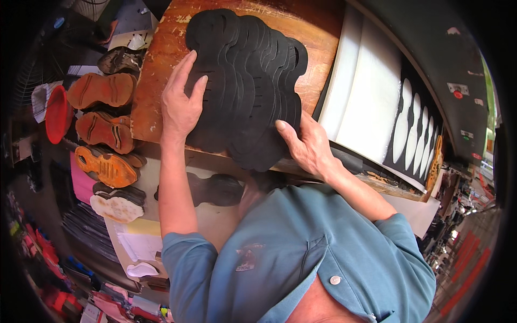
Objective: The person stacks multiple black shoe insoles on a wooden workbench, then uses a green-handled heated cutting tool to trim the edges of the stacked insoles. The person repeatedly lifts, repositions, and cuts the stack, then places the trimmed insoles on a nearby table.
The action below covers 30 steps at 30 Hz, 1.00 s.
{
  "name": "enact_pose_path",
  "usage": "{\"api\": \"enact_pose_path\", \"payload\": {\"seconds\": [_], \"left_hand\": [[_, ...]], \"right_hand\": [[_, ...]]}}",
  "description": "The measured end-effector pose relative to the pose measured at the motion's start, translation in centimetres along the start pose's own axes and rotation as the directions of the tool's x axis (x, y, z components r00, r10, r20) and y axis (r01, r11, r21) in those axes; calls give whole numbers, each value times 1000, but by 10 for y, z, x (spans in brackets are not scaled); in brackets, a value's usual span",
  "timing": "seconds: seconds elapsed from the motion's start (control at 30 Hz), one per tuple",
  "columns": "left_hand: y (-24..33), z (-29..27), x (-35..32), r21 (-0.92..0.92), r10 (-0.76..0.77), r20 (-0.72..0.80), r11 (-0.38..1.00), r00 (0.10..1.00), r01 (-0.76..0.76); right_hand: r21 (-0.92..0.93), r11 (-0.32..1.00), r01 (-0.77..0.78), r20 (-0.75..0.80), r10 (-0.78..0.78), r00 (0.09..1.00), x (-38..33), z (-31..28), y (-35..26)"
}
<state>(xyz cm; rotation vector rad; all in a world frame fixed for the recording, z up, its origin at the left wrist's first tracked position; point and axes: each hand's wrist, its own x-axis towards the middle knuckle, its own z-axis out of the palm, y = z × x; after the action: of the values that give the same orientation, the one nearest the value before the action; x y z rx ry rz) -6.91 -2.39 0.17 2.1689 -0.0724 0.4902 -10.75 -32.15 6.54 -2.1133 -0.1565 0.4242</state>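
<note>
A fanned stack of black, wavy-edged, sole-shaped sheets (242, 91) lies on a scuffed wooden board (153, 110). Its lower end reaches over the board's near edge. My left hand (182, 102) rests against the stack's left side, thumb and fingers spread apart. At the lower right corner my right hand (311, 142) has its thumb on top of the sheets. The other fingers of that hand are partly hidden along the stack's right edge. A few short slits show in the upper sheets.
Several brown, orange and white sole-shaped pieces (102, 90) stand in a column on the left, beside a red round dish (58, 114). To the right, a white sheet (366, 81) lies next to a black strip with white cut-out shapes (413, 126). A dark machine housing (458, 70) borders the right.
</note>
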Motion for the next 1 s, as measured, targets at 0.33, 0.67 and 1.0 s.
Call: {"api": "enact_pose_path", "payload": {"seconds": [0.33, 0.67, 1.0], "left_hand": [[24, 16, -8, -379, -154, 51, 911, 987, 162], [74, 27, -18, -703, -379, -8, 660, 925, 265], [137, -40, -18, -688, -424, 347, 490, 836, 534]], "right_hand": [[515, 828, -219, 350, 30, 936, 61, 19, -37], [615, 774, -149, 331, -82, 940, 69, 5, -24], [630, 776, 25, 303, -276, 912, 45, -20, -40]]}}
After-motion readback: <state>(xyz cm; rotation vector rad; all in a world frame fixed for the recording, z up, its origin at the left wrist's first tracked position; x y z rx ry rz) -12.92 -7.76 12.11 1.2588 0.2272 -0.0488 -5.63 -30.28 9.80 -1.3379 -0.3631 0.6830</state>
